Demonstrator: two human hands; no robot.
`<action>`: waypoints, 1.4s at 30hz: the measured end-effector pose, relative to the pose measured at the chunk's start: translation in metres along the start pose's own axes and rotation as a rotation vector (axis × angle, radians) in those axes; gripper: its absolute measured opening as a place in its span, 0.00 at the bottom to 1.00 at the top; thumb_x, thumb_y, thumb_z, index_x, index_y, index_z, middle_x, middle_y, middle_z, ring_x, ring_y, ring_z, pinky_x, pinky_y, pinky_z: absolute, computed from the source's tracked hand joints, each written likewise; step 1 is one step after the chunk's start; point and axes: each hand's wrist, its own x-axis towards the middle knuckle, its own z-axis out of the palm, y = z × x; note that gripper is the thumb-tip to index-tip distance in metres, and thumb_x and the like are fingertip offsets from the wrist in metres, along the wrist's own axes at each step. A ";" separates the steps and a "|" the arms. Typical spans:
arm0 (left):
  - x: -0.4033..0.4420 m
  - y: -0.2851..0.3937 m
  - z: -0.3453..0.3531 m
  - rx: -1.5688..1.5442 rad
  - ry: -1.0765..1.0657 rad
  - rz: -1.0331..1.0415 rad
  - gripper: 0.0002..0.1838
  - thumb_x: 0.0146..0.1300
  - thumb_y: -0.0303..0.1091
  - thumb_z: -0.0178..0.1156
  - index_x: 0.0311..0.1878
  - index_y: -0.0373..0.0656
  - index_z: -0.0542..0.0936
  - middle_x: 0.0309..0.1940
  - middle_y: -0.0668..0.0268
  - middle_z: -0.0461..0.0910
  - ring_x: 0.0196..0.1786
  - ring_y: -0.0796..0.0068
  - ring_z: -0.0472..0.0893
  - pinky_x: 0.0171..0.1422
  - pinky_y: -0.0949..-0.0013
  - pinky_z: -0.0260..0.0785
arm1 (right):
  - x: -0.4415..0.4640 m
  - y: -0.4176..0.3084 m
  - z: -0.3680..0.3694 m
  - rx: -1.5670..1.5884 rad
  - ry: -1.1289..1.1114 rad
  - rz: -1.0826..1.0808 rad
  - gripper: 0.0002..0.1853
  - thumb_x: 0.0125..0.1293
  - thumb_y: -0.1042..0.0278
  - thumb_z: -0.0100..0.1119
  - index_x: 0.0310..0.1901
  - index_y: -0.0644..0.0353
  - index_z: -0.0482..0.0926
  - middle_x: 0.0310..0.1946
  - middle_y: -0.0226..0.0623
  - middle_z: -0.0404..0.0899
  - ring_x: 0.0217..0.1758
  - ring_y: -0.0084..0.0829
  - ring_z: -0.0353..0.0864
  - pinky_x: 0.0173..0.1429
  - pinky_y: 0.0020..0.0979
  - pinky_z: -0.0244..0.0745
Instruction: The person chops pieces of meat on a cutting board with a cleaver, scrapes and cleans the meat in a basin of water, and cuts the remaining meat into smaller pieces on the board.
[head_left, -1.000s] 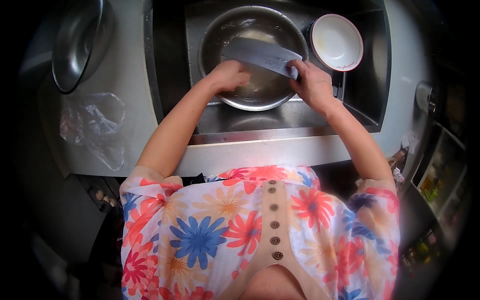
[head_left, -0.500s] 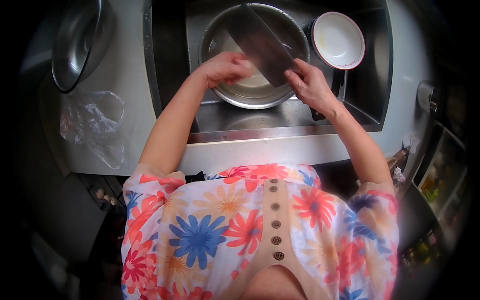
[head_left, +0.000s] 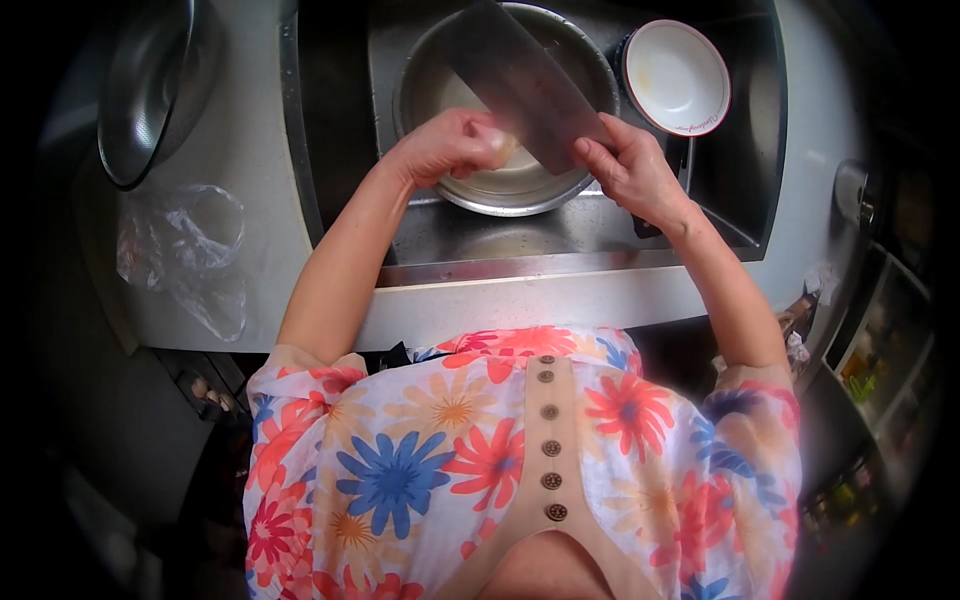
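My right hand (head_left: 638, 172) is wrapped round the lower end of a cleaver (head_left: 525, 85), whose broad dark blade slants up and left over a metal basin (head_left: 437, 95). The dark handle end shows below my wrist. My left hand (head_left: 452, 146) is curled shut beside the blade's left edge, above the basin. Something pale may be at its fingertips, too blurred to name. Water appears to lie in the basin, which stands in the steel sink (head_left: 520, 237).
A white bowl with a red rim (head_left: 677, 77) sits in the sink right of the basin. On the left counter are a perforated metal colander (head_left: 150, 100) and a crumpled clear plastic bag (head_left: 195, 250). The counter's front edge runs before my body.
My left hand has moved slightly right and its fingers have curled tighter by the blade. My right hand and the cleaver have shifted a little.
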 end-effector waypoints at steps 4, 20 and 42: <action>-0.002 0.008 0.005 0.037 0.025 0.045 0.15 0.44 0.28 0.61 0.39 0.40 0.79 0.22 0.75 0.72 0.20 0.89 0.65 0.21 0.83 0.52 | -0.005 -0.006 0.002 0.069 -0.027 -0.013 0.10 0.67 0.67 0.56 0.38 0.67 0.73 0.29 0.35 0.81 0.31 0.18 0.72 0.38 0.24 0.71; -0.002 0.003 0.009 0.018 -0.023 0.049 0.13 0.40 0.23 0.58 0.35 0.38 0.77 0.22 0.73 0.71 0.19 0.89 0.63 0.22 0.82 0.51 | -0.006 -0.008 -0.004 0.123 -0.048 0.018 0.11 0.68 0.65 0.55 0.39 0.67 0.73 0.24 0.25 0.73 0.28 0.15 0.66 0.32 0.21 0.67; -0.002 0.005 0.014 -0.256 -0.070 -0.026 0.12 0.45 0.26 0.63 0.36 0.42 0.75 0.26 0.72 0.71 0.19 0.86 0.63 0.20 0.81 0.51 | -0.008 -0.014 0.001 0.214 0.031 -0.054 0.10 0.68 0.65 0.55 0.37 0.66 0.74 0.19 0.22 0.69 0.22 0.13 0.61 0.24 0.20 0.61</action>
